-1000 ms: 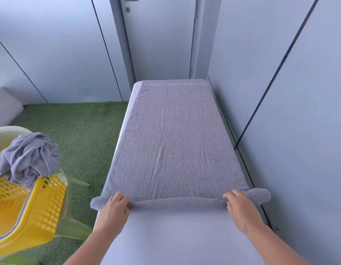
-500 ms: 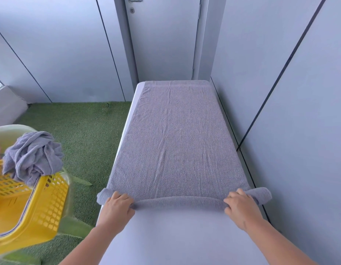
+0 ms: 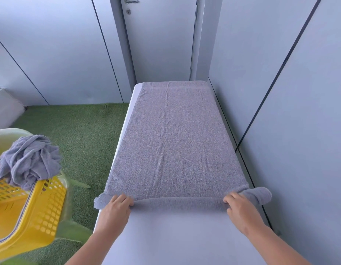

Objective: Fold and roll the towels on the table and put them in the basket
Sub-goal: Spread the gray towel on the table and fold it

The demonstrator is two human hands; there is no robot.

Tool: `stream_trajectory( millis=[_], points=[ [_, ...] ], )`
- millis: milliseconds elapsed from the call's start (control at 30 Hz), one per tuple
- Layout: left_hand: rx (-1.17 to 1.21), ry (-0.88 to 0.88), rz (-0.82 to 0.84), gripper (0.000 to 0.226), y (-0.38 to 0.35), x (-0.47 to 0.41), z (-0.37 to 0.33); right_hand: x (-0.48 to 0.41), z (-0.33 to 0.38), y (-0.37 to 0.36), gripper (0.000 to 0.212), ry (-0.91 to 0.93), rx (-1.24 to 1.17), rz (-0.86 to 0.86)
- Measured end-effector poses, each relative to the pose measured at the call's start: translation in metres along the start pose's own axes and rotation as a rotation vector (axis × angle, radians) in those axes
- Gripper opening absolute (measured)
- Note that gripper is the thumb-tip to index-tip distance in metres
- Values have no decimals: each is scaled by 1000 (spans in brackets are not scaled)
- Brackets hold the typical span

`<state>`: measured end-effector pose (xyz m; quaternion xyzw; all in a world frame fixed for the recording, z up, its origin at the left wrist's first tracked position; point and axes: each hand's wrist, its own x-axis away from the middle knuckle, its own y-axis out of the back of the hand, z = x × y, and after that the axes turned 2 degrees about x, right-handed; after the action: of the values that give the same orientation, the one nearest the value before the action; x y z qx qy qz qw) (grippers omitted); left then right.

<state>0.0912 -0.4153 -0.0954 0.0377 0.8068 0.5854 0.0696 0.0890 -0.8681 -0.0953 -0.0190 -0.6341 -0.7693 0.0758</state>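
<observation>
A long grey towel [image 3: 173, 142] lies flat along the white table [image 3: 177, 236], its near end wound into a thin roll [image 3: 177, 203] across the table's width. My left hand [image 3: 114, 211] grips the roll near its left end, fingers curled over it. My right hand [image 3: 240, 209] grips it near the right end the same way. Both roll ends stick out past the table's sides. To the left a yellow slatted basket [image 3: 37, 213] stands tilted, with a crumpled grey towel [image 3: 30, 161] heaped on its rim.
A grey panelled wall [image 3: 299, 131] runs close along the table's right side. A closed door [image 3: 162, 39] stands beyond the far end. Green artificial turf [image 3: 76, 134] covers the floor left of the table. A pale green chair [image 3: 11, 134] holds the basket.
The roll has advanced a little away from me and grown slightly thicker, with both hands moving forward on it. The view has shifted slightly.
</observation>
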Motion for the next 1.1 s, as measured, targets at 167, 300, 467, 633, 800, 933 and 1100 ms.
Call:
stream_trajectory(
  millis=[167, 300, 467, 633, 800, 933, 1100],
  points=[
    [-63, -41, 108, 35, 3, 5, 3, 4, 1, -2, 47, 59, 178, -61],
    [-94, -31, 98, 24, 4, 3, 4, -1, -1, 3, 20, 87, 221, -29],
    [-128, -88, 85, 20, 4, 8, 5, 13, 1, 4, 16, 112, 156, -103],
    [-178, -50, 49, 22, 10, 1, 0, 10, 3, 0, 15, -16, 10, -85],
    [-34, -45, -37, 24, 11, -3, -4, 2, 5, 6, 29, -80, -112, -107],
    [3, -59, 4, 28, 11, 3, -2, 2, -2, -4, 31, -18, -21, -66],
    [-70, -71, 113, 34, 4, 5, 12, 1, -6, -13, 30, 46, 77, -96]
  ],
)
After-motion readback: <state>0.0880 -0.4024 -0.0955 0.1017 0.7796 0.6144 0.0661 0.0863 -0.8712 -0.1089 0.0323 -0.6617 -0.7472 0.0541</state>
